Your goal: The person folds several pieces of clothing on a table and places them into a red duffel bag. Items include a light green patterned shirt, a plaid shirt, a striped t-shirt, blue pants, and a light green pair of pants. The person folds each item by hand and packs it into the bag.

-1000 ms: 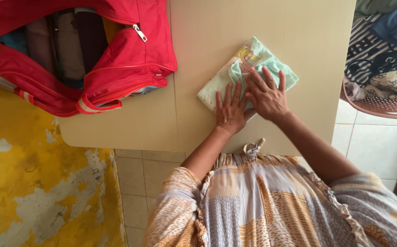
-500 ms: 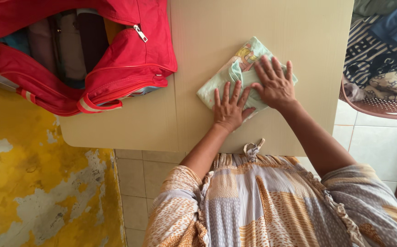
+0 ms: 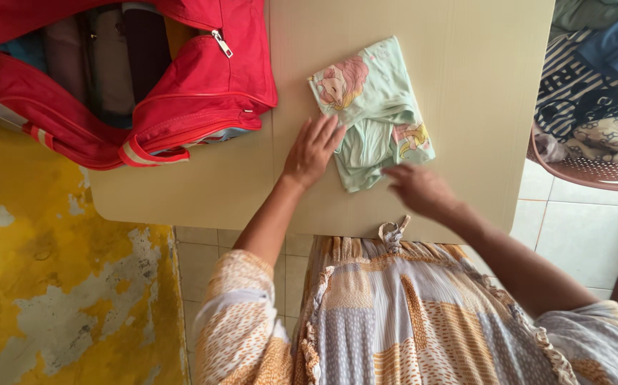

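Tiled floor (image 3: 266, 249) below, with a worn yellow patch (image 3: 52, 285) to one side; pale counter (image 3: 202, 192) above it. Nearest: patchwork-print dress (image 3: 394, 314) of the person at the counter's edge. Right hand (image 3: 419, 189), blurred, fingers loosely spread, hovering just at the near corner of the garment, gripping nothing that can be seen. Left hand (image 3: 312, 150), flat and open, fingertips touching the garment's left edge. Folded mint-green garment (image 3: 373, 107) with cartoon print, lying on the counter between and beyond the hands. Farther left: open red bag (image 3: 202, 85) holding rolled clothes. Far right: pink basket (image 3: 594, 171) of mixed laundry beside the counter
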